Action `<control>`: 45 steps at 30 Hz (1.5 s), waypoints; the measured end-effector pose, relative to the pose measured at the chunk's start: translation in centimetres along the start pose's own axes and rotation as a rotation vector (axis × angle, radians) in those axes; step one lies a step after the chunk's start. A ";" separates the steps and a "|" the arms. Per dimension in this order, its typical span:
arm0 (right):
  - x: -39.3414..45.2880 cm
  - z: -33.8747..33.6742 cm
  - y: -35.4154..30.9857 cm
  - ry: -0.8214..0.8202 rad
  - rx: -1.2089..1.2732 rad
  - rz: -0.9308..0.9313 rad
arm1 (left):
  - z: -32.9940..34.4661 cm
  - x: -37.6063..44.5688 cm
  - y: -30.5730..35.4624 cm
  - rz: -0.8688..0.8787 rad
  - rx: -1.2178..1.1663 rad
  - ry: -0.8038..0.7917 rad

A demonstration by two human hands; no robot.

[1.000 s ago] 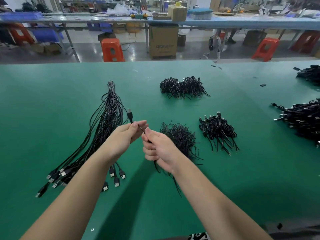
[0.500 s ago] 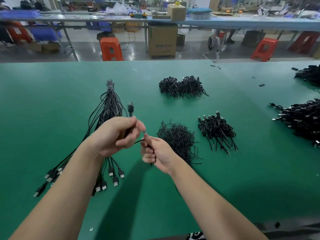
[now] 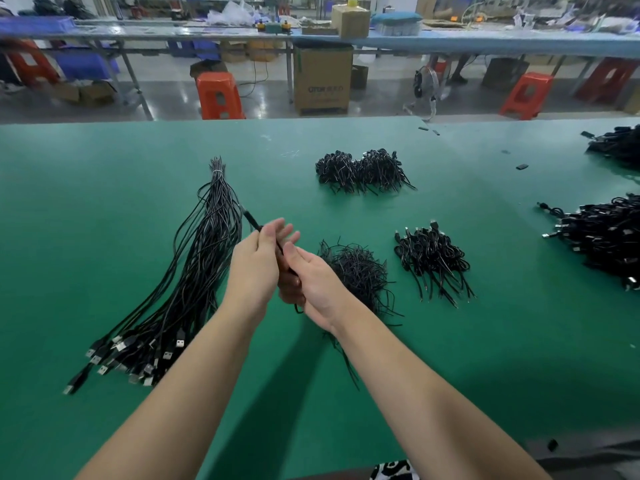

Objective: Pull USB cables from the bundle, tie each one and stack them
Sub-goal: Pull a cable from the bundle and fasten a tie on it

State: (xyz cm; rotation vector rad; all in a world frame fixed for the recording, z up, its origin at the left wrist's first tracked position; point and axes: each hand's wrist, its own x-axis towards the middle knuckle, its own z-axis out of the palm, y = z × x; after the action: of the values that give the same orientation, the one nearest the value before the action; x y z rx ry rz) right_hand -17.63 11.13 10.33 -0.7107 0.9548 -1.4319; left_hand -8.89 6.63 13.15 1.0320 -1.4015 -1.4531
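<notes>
A long bundle of black USB cables (image 3: 204, 258) lies on the green table (image 3: 104, 202), tied near its far end, with its plugs fanned out at the near left. My left hand (image 3: 258, 265) and my right hand (image 3: 311, 282) meet above the table just right of the bundle. Between them they hold one black USB cable (image 3: 252, 221), whose plug end sticks up past my left fingers. My left fingers are partly extended with the thumb pinching the cable. My right hand grips the coiled part, which is mostly hidden.
A loose tangle of black wire ties (image 3: 356, 271) lies right behind my right hand. Stacks of tied cables lie at centre right (image 3: 431, 258) and further back (image 3: 362, 169). Larger black cable heaps (image 3: 602, 237) fill the right edge. Stools and boxes stand beyond the table.
My hands have come closer together and risen slightly. My left fingers have opened from a curled grip to partly extended, and the cable's plug end now tilts to the left.
</notes>
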 end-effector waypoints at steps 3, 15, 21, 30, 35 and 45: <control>0.3 0.6 -0.7 0.005 -0.029 -0.030 | 1.0 0.4 1.3 0.024 -0.291 0.062; 0.7 -0.2 -3.1 -0.047 -0.014 -0.039 | -4.2 1.4 6.3 0.019 -0.068 -0.701; 0.7 -1.0 -5.0 -0.083 -0.052 -0.015 | -5.1 1.0 7.1 -0.049 0.771 -0.712; -0.6 0.4 -5.0 -0.172 -0.262 -0.086 | -2.3 0.2 4.3 0.238 0.240 -0.108; -0.8 1.3 -3.5 -0.140 -0.328 -0.091 | -1.4 0.1 5.2 0.123 -0.528 -0.181; -1.2 -1.9 -2.4 -0.131 -0.371 -0.055 | -2.7 1.1 5.7 0.012 -0.432 -0.235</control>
State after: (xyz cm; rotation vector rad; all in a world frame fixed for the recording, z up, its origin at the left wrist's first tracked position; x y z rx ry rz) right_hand -20.35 12.45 11.65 -1.0979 1.1165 -1.2497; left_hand -6.50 4.69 18.79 0.5933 -1.1706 -1.8121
